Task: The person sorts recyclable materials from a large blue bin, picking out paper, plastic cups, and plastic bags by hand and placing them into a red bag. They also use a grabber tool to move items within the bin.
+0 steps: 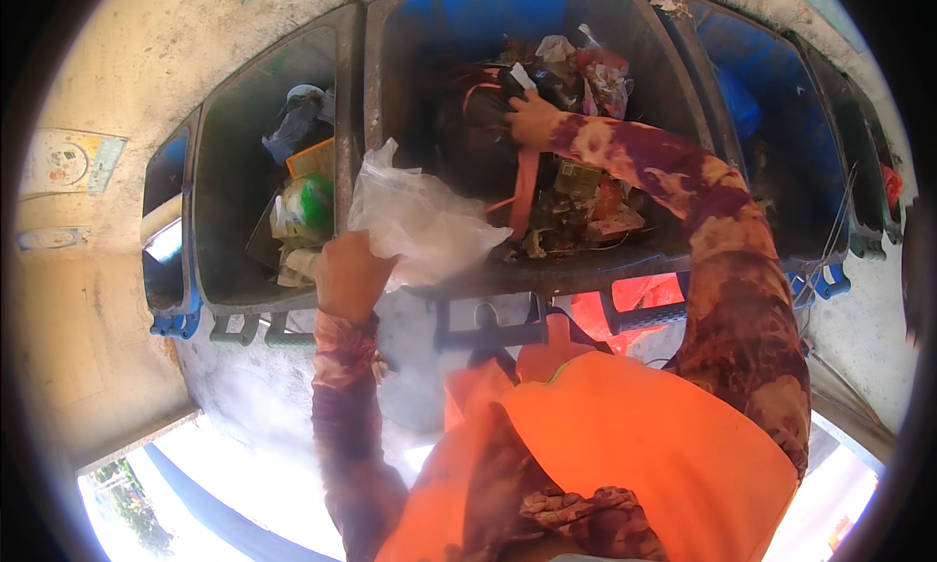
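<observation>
My left hand (pixel 355 275) is closed on a crumpled translucent plastic bag (pixel 424 218), which hangs over the front left corner of the middle wheeled bin (pixel 373 72). Inside that bin, my right hand (pixel 534 119) reaches to a black bag (pixel 487 108) with a small white piece beside the fingertips; whether the fingers grip it I cannot tell. A flat red strap (pixel 525 189) runs down below this hand. Around it lie crumpled wrappers (pixel 606 86), a box-like greenish-brown packet (pixel 578 178) and mixed wet-looking waste (pixel 567 229).
At left, another bin (pixel 344 123) holds a grey-blue bag (pixel 293 126), a green-and-white package (pixel 304 207) and an orange flat piece (pixel 311 158). A blue-lined bin (pixel 790 145) stands at right. Bin handles (pixel 498 335) project toward me, near a red bag (pixel 637 298) below the rims.
</observation>
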A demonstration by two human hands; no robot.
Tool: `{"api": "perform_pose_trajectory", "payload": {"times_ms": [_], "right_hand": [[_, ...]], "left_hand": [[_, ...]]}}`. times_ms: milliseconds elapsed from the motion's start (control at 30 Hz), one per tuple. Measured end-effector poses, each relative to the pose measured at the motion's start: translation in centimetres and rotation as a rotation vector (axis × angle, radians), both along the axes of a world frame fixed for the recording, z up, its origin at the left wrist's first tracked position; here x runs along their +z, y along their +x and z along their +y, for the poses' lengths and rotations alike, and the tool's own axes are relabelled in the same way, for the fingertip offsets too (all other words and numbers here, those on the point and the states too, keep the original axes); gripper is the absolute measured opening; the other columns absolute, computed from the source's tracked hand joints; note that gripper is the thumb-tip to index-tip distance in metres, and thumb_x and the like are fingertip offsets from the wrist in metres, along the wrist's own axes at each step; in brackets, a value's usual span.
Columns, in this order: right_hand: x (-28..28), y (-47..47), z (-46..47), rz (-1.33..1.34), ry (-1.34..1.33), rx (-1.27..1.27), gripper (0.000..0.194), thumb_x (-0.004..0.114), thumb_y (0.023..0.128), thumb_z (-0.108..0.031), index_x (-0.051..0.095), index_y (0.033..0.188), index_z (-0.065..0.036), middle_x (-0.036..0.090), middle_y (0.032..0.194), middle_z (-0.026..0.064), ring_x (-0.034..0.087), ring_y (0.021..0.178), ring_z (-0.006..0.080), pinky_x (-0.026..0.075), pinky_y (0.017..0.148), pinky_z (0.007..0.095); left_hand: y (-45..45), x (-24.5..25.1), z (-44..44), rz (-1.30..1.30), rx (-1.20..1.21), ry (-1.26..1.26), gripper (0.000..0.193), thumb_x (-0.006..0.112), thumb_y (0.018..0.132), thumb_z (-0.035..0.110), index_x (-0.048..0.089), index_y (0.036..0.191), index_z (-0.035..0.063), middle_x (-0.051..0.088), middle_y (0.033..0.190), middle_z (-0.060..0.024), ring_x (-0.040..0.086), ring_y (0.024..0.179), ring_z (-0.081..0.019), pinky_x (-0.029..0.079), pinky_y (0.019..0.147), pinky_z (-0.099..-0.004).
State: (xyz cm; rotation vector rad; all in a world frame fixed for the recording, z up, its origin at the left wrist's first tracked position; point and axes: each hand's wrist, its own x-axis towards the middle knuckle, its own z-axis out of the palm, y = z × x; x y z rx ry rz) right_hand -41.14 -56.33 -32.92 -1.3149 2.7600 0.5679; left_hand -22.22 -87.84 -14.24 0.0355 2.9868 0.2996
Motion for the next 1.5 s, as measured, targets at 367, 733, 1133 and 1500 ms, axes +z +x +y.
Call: {"api": "perform_pose_trajectory", "payload": {"times_ms": [367, 733, 1133, 1500], "right_hand": [[10.8, 9.6, 14.4, -0.299, -0.053, 0.036, 0.014, 0.066, 0.076, -0.013, 0.074, 0.085, -0.006, 0.063, 0.107, 0.0113, 0.06, 0.104, 0.0323, 0.052, 0.085, 0.0409], [11.5, 12.4, 10.8, -0.828, -0.634, -0.107, 0.023, 0.062, 0.081, -0.008, 0.072, 0.101, -0.006, 0.062, 0.103, 0.0163, 0.06, 0.1, 0.0353, 0.049, 0.091, 0.0445], [7.6, -3.4, 13.4, -0.086, -0.361, -1.033, 0.061, 0.065, 0.086, -0.032, 0.049, 0.138, -0.007, 0.055, 0.132, 0.0293, 0.063, 0.111, 0.0401, 0.05, 0.093, 0.0499], [7.3, -5.9, 6.3, -0.307, -0.715, -0.613, 0.124, 0.081, 0.062, -0.06, 0.019, 0.157, -0.01, 0.043, 0.145, 0.03, 0.045, 0.13, 0.0489, 0.038, 0.11, 0.0497]], "left_hand": [[0.8, 0.4, 0.0, -0.017, -0.048, -0.008, 0.031, 0.077, 0.072, 0.032, 0.073, 0.089, 0.0057, 0.07, 0.087, -0.0196, 0.067, 0.085, -0.0412, 0.053, 0.072, -0.0491], [0.9, -0.9, 0.1, 0.065, -0.197, -0.077, 0.022, 0.074, 0.071, 0.025, 0.068, 0.085, 0.0089, 0.068, 0.087, -0.0142, 0.067, 0.085, -0.0371, 0.054, 0.07, -0.048], [1.8, -0.2, 0.0, 0.087, -0.196, -0.077, 0.016, 0.069, 0.075, 0.022, 0.067, 0.082, 0.008, 0.067, 0.082, -0.0159, 0.067, 0.079, -0.0375, 0.053, 0.066, -0.0487], [1.7, 0.2, 0.8, 0.091, -0.167, -0.079, 0.016, 0.07, 0.074, 0.021, 0.068, 0.085, 0.0084, 0.068, 0.084, -0.0133, 0.067, 0.081, -0.0368, 0.053, 0.067, -0.0485]]}}
